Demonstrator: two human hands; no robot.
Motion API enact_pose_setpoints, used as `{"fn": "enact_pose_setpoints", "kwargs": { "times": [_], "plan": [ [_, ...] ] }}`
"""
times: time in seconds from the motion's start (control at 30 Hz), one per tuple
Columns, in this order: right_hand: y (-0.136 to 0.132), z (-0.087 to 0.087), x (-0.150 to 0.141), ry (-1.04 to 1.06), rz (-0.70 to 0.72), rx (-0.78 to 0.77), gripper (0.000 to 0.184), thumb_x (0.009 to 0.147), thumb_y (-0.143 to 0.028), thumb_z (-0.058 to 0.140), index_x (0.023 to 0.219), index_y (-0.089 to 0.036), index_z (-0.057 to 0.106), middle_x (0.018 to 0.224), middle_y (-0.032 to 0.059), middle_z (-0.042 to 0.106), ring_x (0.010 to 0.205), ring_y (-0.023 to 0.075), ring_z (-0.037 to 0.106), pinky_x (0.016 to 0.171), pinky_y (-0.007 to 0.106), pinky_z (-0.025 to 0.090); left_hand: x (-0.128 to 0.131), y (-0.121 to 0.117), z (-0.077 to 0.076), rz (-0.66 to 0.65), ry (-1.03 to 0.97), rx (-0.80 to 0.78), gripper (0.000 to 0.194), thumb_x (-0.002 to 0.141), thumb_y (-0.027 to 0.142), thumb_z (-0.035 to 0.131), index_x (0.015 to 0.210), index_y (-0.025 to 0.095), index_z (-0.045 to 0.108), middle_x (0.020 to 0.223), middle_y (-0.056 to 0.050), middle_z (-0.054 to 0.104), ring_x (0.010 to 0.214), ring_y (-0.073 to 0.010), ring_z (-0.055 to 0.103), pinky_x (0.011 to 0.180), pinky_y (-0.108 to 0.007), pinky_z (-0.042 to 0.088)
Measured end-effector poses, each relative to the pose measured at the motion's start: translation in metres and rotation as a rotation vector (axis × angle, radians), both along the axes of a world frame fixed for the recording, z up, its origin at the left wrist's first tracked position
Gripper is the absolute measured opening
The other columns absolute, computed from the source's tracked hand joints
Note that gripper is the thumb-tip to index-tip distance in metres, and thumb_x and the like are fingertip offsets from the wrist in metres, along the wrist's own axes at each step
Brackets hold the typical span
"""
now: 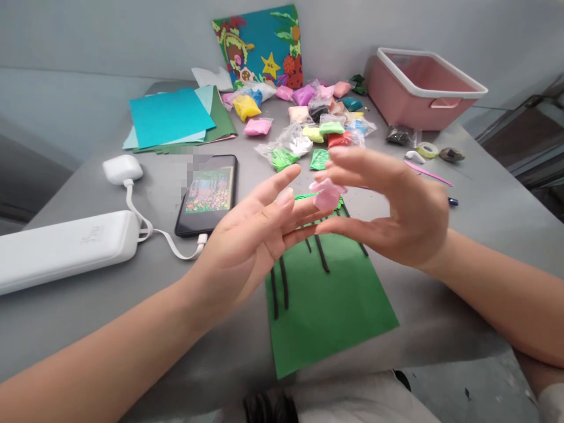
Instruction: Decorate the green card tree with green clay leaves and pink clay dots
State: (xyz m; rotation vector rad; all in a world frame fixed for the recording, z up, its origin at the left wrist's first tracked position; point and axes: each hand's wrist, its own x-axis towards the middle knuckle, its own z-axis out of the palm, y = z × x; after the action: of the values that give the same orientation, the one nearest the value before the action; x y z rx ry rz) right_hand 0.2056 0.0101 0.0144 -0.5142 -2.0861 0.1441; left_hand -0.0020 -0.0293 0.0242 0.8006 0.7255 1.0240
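A soft pink piece of modelling clay (326, 195), thin with a wavy edge, is between my two hands above a green sheet (335, 311). It rests against the stretched fingertips of my left hand (251, 241), whose palm is turned up. My right hand (396, 205) curves round the clay from the other side, fingers above and thumb below, the fingertips touching it. Below lies the green sheet with dark clay strips (321, 252) on it and bright green clay (339, 202) along its far end, partly hidden by my hands.
Several bagged clays (304, 114) lie at the back, before a decorated sea picture (259, 50). A pink basket (405, 94) stands at back right. To the left are coloured sheets (171, 117), a phone (209, 197), and a white power bank (70, 247) with a cable.
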Motion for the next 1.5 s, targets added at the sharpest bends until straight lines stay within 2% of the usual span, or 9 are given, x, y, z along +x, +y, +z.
{"fn": "enact_pose_setpoints", "kwargs": {
  "times": [0.13,0.3,0.5,0.63,0.83,1.0,1.2,1.37,1.5],
  "plan": [
    [0.000,-0.001,-0.003,-0.102,-0.045,0.233,0.040,0.088,-0.015,0.078,0.124,-0.027,0.065,0.112,-0.0004,0.080,0.105,0.0199,0.076,0.095,0.034,0.065,0.001,0.000,0.000,-0.023,0.038,-0.005,0.055,0.094,0.032,0.069,0.144,0.019,0.051,0.115,-0.008,0.080,0.126,-0.0322,0.067,0.108,-0.049,0.048],
    [-0.003,0.005,-0.002,-0.030,0.014,0.174,0.024,0.090,-0.005,0.070,0.111,-0.016,0.070,0.098,0.0048,0.080,0.088,0.0152,0.077,0.080,0.027,0.066,0.001,0.001,-0.003,0.001,0.120,-0.007,0.047,0.090,0.034,0.075,0.134,0.022,0.062,0.114,-0.006,0.080,0.123,-0.0282,0.068,0.107,-0.043,0.049],
    [-0.010,0.011,0.003,0.148,-0.048,-0.069,0.032,0.086,-0.011,0.077,0.113,-0.027,0.071,0.095,-0.0023,0.080,0.081,0.0151,0.078,0.072,0.027,0.066,0.001,0.003,-0.007,-0.024,0.148,-0.014,0.029,0.092,0.038,0.074,0.115,0.020,0.073,0.110,-0.005,0.081,0.111,-0.0202,0.072,0.103,-0.035,0.052],
    [-0.013,0.010,-0.003,0.078,0.051,-0.110,0.049,0.088,-0.013,0.075,0.131,-0.031,0.061,0.095,-0.0045,0.079,0.087,0.0157,0.078,0.086,0.030,0.065,0.000,0.002,-0.005,-0.092,0.124,0.009,0.032,0.087,0.045,0.078,0.110,0.022,0.077,0.104,-0.005,0.080,0.098,-0.0199,0.073,0.092,-0.034,0.058],
    [-0.012,0.006,-0.007,-0.085,0.073,-0.053,0.072,0.084,-0.033,0.083,0.145,-0.031,0.044,0.122,0.0062,0.073,0.106,0.0230,0.072,0.100,0.040,0.060,-0.002,0.001,-0.006,-0.129,0.195,-0.023,0.031,0.088,0.041,0.079,0.113,0.025,0.073,0.116,-0.005,0.077,0.111,-0.0248,0.069,0.081,-0.031,0.058],
    [-0.012,0.003,-0.007,-0.037,-0.025,0.026,0.051,0.089,-0.011,0.073,0.134,-0.026,0.055,0.102,0.0006,0.076,0.082,0.0148,0.072,0.086,0.030,0.064,-0.001,0.001,-0.006,0.023,0.328,0.069,0.029,0.088,0.043,0.077,0.109,0.024,0.073,0.126,-0.004,0.072,0.118,-0.0243,0.064,0.088,-0.030,0.054],
    [-0.015,0.007,-0.006,-0.077,-0.030,0.012,0.026,0.095,-0.008,0.063,0.115,-0.024,0.066,0.106,0.0001,0.080,0.085,0.0119,0.076,0.080,0.023,0.065,0.001,-0.001,-0.006,0.027,0.343,0.047,0.023,0.090,0.040,0.073,0.105,0.022,0.071,0.118,-0.005,0.072,0.109,-0.0225,0.064,0.089,-0.034,0.053],
    [-0.001,0.008,0.002,0.048,0.026,0.025,0.022,0.094,-0.010,0.066,0.108,-0.026,0.072,0.090,-0.0012,0.080,0.078,0.0124,0.075,0.073,0.024,0.064,-0.011,0.020,-0.013,0.083,0.736,0.466,0.028,0.096,0.044,0.063,0.112,0.022,0.068,0.119,-0.008,0.071,0.113,-0.0262,0.064,0.100,-0.040,0.047],
    [0.026,-0.004,0.009,0.213,-0.055,-0.028,0.034,0.089,-0.038,0.076,0.122,-0.032,0.068,0.110,0.0022,0.075,0.092,0.0193,0.073,0.082,0.035,0.064,-0.024,0.041,-0.025,-0.036,1.127,0.897,0.040,0.099,0.045,0.054,0.126,0.018,0.065,0.138,-0.015,0.065,0.134,-0.0329,0.053,0.118,-0.049,0.032]
  ]
}}
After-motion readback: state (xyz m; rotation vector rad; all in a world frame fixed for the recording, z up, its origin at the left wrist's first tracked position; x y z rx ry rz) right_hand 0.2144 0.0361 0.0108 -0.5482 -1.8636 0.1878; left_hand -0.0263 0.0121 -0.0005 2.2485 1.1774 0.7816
